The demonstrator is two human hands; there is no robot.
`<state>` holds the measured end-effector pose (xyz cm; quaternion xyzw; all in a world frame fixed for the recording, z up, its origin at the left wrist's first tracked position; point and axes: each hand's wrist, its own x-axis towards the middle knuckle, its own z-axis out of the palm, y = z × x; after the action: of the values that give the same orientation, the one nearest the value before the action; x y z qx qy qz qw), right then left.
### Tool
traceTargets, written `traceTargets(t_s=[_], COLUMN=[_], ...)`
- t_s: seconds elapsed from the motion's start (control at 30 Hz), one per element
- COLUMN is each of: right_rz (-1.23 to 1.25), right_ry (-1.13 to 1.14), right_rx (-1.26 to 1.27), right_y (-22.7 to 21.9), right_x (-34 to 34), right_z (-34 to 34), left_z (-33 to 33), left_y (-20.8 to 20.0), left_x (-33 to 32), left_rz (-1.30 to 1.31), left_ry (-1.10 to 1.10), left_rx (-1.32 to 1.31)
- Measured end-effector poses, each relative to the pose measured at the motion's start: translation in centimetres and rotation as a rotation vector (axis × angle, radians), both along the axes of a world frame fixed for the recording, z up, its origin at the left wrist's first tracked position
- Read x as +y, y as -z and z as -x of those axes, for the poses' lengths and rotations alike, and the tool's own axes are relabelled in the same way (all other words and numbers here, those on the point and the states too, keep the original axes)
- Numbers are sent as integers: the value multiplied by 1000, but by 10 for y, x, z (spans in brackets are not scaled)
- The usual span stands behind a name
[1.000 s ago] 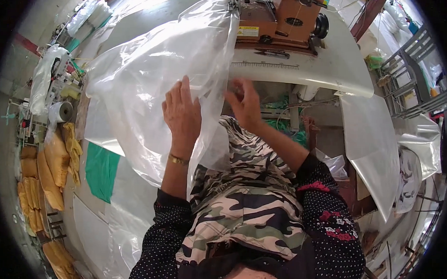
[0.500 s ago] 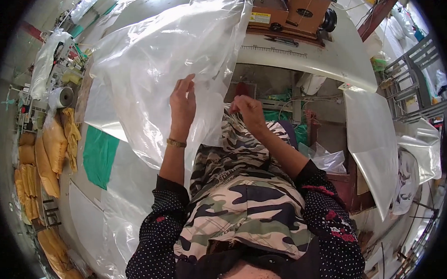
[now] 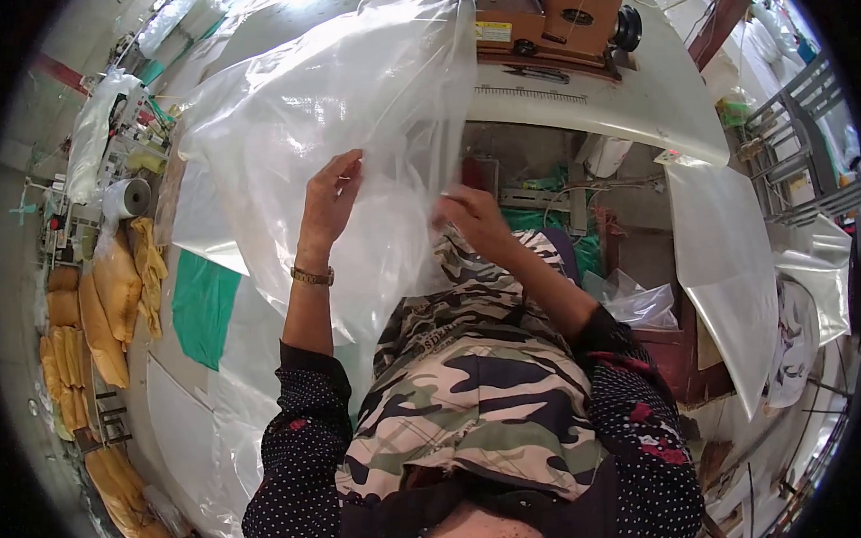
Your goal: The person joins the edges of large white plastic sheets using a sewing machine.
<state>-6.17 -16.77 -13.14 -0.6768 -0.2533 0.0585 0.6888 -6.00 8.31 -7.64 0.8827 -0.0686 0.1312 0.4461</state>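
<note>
A large clear plastic sheet (image 3: 264,159) hangs from the worktable toward my lap, its upper corner beside a brown sewing machine (image 3: 543,26). Over the middle of the sheet is my left hand (image 3: 331,197), its fingers stretched and slightly bent, the thumb a little apart; a watch circles that wrist. My right hand (image 3: 475,221) is at the sheet's right edge with its fingers curled closed on the plastic; the fingertips are partly blurred. Below both hands lies my camouflage apron (image 3: 474,394).
A ruler strip (image 3: 531,94) and a dark slim tool (image 3: 538,74) lie before the machine. Another plastic sheet (image 3: 720,251) drapes off the table's right end. Yellow bundles (image 3: 112,296), a white roll (image 3: 127,199) and green material (image 3: 201,308) are at left. A metal rack (image 3: 795,139) stands right.
My left hand has moved left and slightly down over the sheet. The right hand has shifted slightly, and the sheet's right edge now reaches its fingers. The whole view has shifted a little.
</note>
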Motion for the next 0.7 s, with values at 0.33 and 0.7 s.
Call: traceTargets(t_s=[0.33, 0.7], right_rz=[547, 380], right_ry=[564, -258], right_rx=[-346, -32], right_y=[-21, -24], right_x=[-53, 30], right_z=[-5, 24], left_z=[31, 52], left_y=[-38, -75], left_x=[-46, -67], left_rz=[-386, -236], left_ry=[-181, 105], left_rx=[-198, -114])
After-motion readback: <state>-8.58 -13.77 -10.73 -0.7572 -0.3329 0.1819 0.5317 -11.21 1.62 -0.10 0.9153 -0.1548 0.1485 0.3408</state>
